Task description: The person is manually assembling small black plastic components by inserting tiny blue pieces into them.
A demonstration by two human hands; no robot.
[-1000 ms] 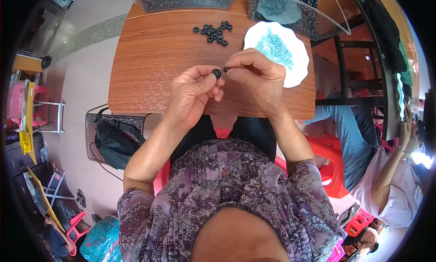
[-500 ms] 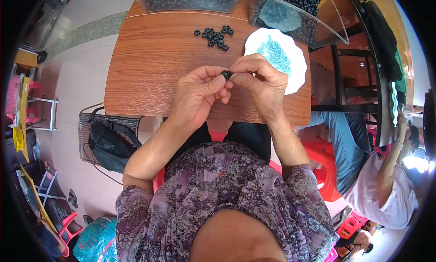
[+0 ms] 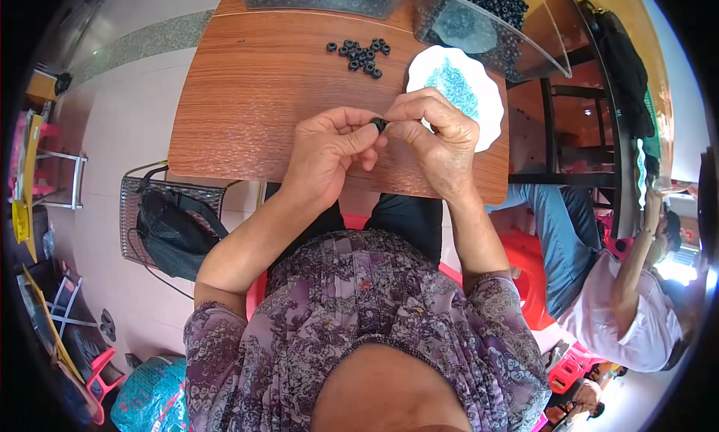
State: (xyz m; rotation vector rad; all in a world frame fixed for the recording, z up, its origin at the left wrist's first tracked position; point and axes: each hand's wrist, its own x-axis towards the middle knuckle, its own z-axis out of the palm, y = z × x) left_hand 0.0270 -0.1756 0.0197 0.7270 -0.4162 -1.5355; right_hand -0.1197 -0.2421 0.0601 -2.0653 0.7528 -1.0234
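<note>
A small black ring (image 3: pixel 379 123) sits pinched between our two hands, held just above the near half of the wooden bench (image 3: pixel 247 95). Our left hand (image 3: pixel 329 151) curls closed around it, thumb and forefinger pressed on its left side, the other fingers folded under. Our right hand (image 3: pixel 442 136) meets it from the other side, fingertips closed on the ring's right edge, so the two hands touch at the ring. Whether anything else is held with the ring we cannot tell; it is too small.

Farther out on the bench lies a loose cluster of black rings (image 3: pixel 361 55), well apart from our hands. Just beyond our right hand rests a white scalloped plate (image 3: pixel 479 114) carrying a heap of tiny teal pieces (image 3: pixel 453 80). At the far edge stand clear plastic containers (image 3: pixel 539 39) filled with more dark rings.

On the floor to our left sits a wire basket (image 3: pixel 131 207) with a black bag (image 3: pixel 176 233) in it. To our right another person in a light shirt (image 3: pixel 636 312) is seated beside a red stool (image 3: pixel 524 267).
</note>
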